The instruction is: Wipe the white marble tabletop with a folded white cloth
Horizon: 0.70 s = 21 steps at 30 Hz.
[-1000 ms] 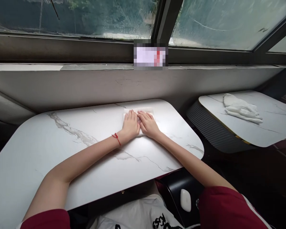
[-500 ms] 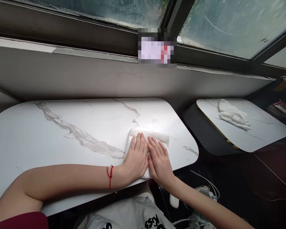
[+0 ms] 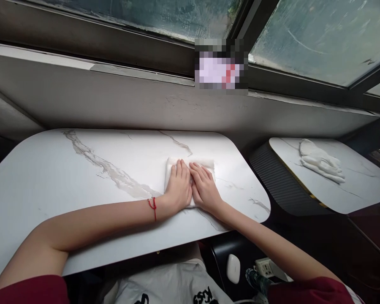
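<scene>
A folded white cloth [image 3: 171, 165] lies flat on the white marble-patterned tabletop [image 3: 91, 194], right of its middle. My left hand [image 3: 178, 185] presses on the left half of it, fingers stretched out and palm down. Beside it my right hand [image 3: 205, 185] rests flat on the right half, fingers also extended and slanting toward the left. The two hands touch or nearly touch along their inner edges. They hide the middle of the cloth. Around my left wrist is a red string bracelet [image 3: 153, 207].
To the right stands a second marble-patterned table [image 3: 354, 198] with a crumpled white cloth [image 3: 322, 162] on it. A wall and windows [image 3: 307, 38] rise behind. Below the front edge are a white rounded case [image 3: 233, 269], a power strip [image 3: 267, 268] and a printed bag [image 3: 174, 280].
Both hands have slid the folded cloth away from the front edge, farther in on the tabletop. The camera view has turned slightly left. The crumpled cloth stays on the second table.
</scene>
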Available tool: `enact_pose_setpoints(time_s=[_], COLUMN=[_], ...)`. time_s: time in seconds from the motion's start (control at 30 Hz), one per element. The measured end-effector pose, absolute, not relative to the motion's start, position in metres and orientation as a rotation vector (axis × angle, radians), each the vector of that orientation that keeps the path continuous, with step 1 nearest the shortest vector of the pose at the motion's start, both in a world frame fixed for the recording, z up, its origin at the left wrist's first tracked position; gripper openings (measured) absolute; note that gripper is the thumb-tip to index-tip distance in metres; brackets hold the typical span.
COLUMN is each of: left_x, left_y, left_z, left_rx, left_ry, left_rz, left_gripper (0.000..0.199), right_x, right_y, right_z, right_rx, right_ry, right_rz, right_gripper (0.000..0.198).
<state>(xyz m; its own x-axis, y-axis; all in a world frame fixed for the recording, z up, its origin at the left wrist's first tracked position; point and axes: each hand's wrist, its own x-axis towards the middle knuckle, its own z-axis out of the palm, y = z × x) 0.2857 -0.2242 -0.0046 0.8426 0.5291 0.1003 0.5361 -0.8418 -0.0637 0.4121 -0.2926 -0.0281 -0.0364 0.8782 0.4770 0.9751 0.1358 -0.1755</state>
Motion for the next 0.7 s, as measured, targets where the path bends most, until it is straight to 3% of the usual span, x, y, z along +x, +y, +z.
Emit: enact_pose_setpoints(time_s=[0.7], left_x=[0.281], left_y=[-0.076], left_z=[-0.003], left_rx=[-2.791], left_ry=[-1.169], left_rz=[-0.374], left_gripper=[0.057], right_x=[0.429], right_y=[-0.108], right_z=[-0.019], right_rx=[-1.598], right_ry=[-2.133], right_rz=[-0.055], right_gripper=[0.049])
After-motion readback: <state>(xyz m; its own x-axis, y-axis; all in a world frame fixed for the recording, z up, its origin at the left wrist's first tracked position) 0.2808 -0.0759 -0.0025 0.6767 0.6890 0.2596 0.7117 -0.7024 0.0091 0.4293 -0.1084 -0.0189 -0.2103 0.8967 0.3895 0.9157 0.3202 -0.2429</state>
